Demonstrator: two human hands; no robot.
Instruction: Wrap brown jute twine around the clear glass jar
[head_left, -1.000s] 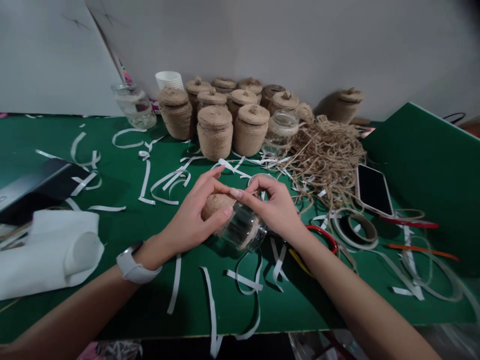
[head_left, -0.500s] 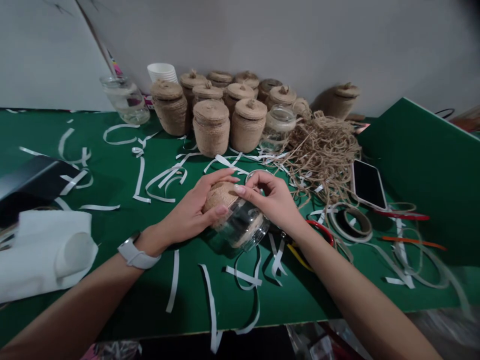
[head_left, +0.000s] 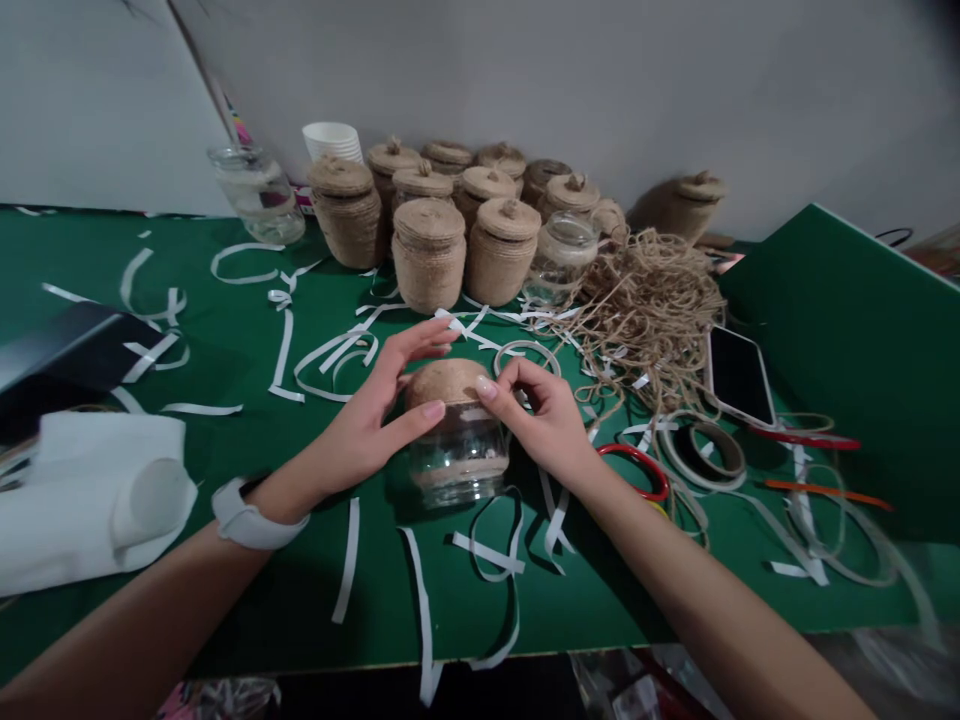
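A clear glass jar (head_left: pixel 459 458) stands on the green table (head_left: pixel 247 440) with its jute-wrapped end (head_left: pixel 446 381) uppermost. My left hand (head_left: pixel 375 415) cups that wrapped end from the left, thumb on the glass just below it and fingers spread over the top. From the right, my right hand (head_left: pixel 544 415) meets the jar with fingers curled in a pinch at the edge of the jute, on something I cannot make out. A white watch (head_left: pixel 251 518) sits on my left wrist.
Several jute-wrapped lidded jars (head_left: pixel 450 225) stand at the back with two bare glass jars (head_left: pixel 259 193) and a stack of white cups (head_left: pixel 332 140). A loose jute tangle (head_left: pixel 649 305), a phone (head_left: pixel 739 375), tape rolls (head_left: pixel 709 450), red-handled scissors (head_left: pixel 634 470) and white paper strips (head_left: pixel 491 555) lie around. White rolled material (head_left: pixel 90 500) sits left.
The jar was tilted on its side between my hands; now it stands upright on the table. Both hands stayed on it and moved slightly left.
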